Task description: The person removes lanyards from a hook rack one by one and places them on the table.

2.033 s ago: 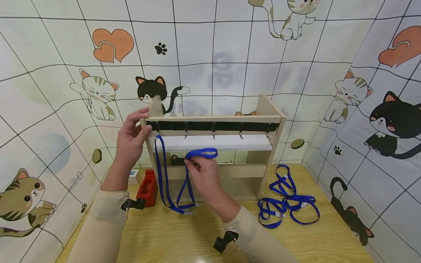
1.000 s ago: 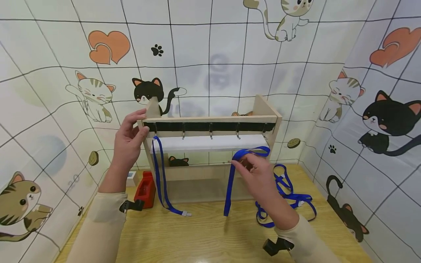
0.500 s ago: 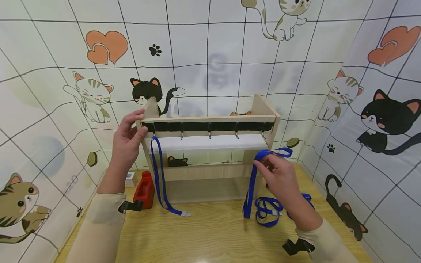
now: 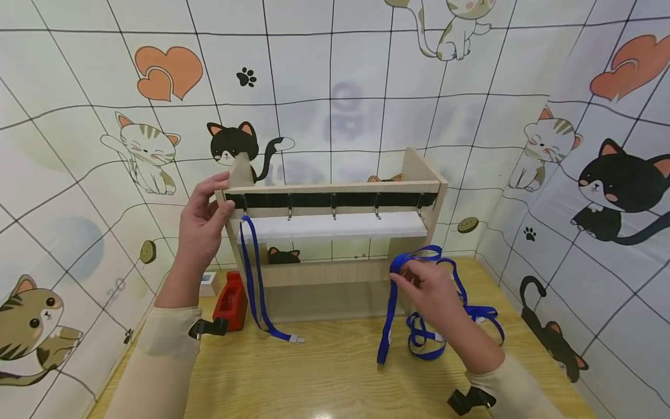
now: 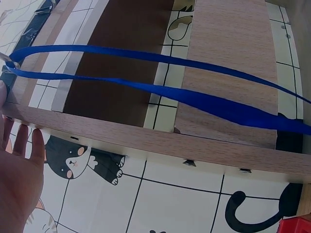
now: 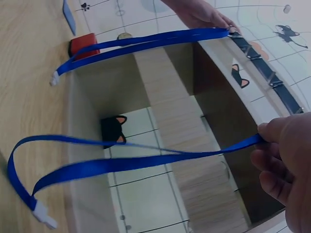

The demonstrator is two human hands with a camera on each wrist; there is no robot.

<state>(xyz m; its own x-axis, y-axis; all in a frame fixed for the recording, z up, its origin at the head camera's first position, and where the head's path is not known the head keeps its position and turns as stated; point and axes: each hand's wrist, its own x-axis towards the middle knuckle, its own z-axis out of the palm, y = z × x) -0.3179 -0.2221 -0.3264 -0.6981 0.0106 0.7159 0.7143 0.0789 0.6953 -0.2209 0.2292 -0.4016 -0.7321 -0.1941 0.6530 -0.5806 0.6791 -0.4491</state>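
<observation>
Over at the wooden rack (image 4: 327,274), left hand (image 4: 203,220) gripped its side, right hand (image 4: 430,286) pinched a blue lanyard (image 4: 390,308) out front.

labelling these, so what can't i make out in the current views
Loose blue lanyards, head view: partly behind the right forearm, count unclear.
Hanging lanyard, left wrist view: lower end cut off by right edge.
Right hand, right wrist view: cut off by right edge.
White box, head view: blue patch too small to identify.
</observation>
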